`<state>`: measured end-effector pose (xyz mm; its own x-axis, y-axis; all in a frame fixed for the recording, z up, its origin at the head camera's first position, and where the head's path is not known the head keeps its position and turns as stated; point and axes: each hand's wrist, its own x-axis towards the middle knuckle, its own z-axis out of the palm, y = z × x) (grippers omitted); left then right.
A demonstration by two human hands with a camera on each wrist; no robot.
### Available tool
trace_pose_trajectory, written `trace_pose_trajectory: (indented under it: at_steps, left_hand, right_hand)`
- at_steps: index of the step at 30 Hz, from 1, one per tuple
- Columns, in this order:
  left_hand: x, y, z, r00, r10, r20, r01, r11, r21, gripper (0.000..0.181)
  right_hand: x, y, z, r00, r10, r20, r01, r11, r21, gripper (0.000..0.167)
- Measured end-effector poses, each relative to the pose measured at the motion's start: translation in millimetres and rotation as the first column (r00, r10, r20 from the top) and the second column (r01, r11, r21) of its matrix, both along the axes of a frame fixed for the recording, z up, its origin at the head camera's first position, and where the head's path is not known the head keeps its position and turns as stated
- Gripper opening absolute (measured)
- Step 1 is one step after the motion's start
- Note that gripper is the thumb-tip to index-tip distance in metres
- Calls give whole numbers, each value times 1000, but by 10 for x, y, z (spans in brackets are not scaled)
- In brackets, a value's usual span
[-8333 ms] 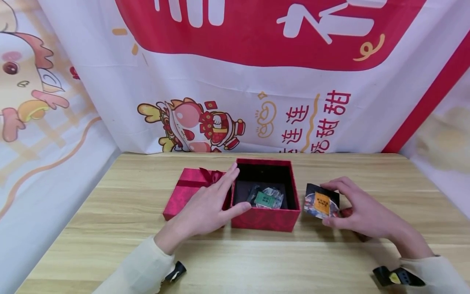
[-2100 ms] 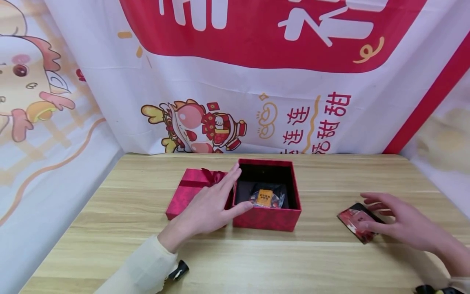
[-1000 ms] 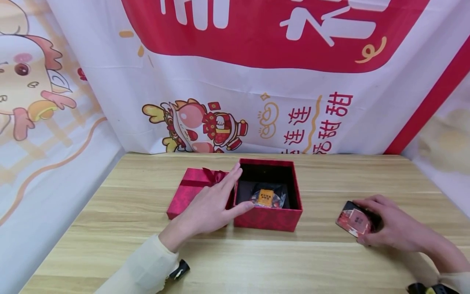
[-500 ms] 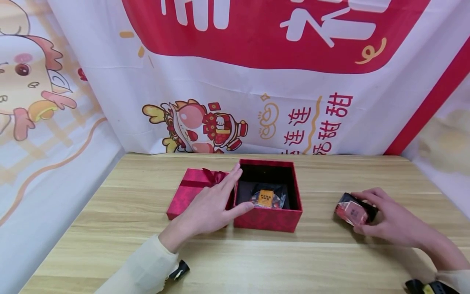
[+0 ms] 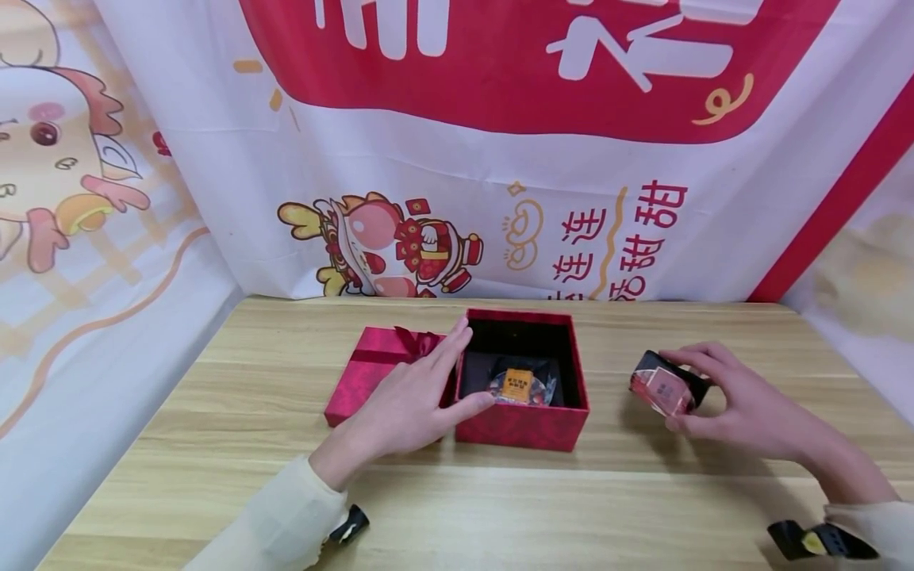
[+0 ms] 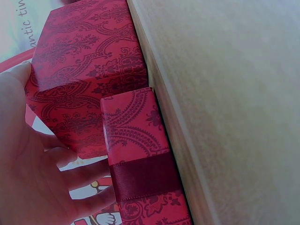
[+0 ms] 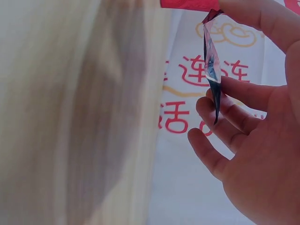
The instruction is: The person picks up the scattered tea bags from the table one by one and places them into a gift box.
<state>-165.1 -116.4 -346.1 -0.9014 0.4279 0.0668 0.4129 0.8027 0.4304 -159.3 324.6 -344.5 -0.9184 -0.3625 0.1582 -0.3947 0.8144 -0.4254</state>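
My right hand (image 5: pixel 746 408) pinches a small flat snack packet (image 5: pixel 662 390) with a pink label, red print and black edges. It hangs tilted above the table, right of the red patterned gift box (image 5: pixel 524 430). In the right wrist view the packet (image 7: pixel 212 65) shows edge-on between thumb and fingers. The box stands lidless; inside lies a packet with an orange label (image 5: pixel 517 385). My left hand (image 5: pixel 403 404) reaches over the bow-topped lid (image 5: pixel 366 366), fingers extended along the box's left side. In the left wrist view its thumb touches the box (image 6: pixel 89 51).
The lid lies directly left of the box on the wooden table (image 5: pixel 514 507). A printed white and red cloth (image 5: pixel 457 159) hangs behind the table's back edge. Dark wrist straps (image 5: pixel 821 541) sit at the sleeves.
Since 8.3 s ago the orange-label packet went from my right hand into the box, where a green-label one showed. My right hand then lifted the pink-label packet off the table and moved left.
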Motion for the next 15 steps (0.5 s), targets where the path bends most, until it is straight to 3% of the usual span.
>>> trace_pose_trajectory:
  at_steps: [15]
  left_hand:
    - [0,-2,5,1000,1,0,-1,1000,4,100]
  right_hand:
    - [-132,-417,450,997,74,31,-72,997,-41,84]
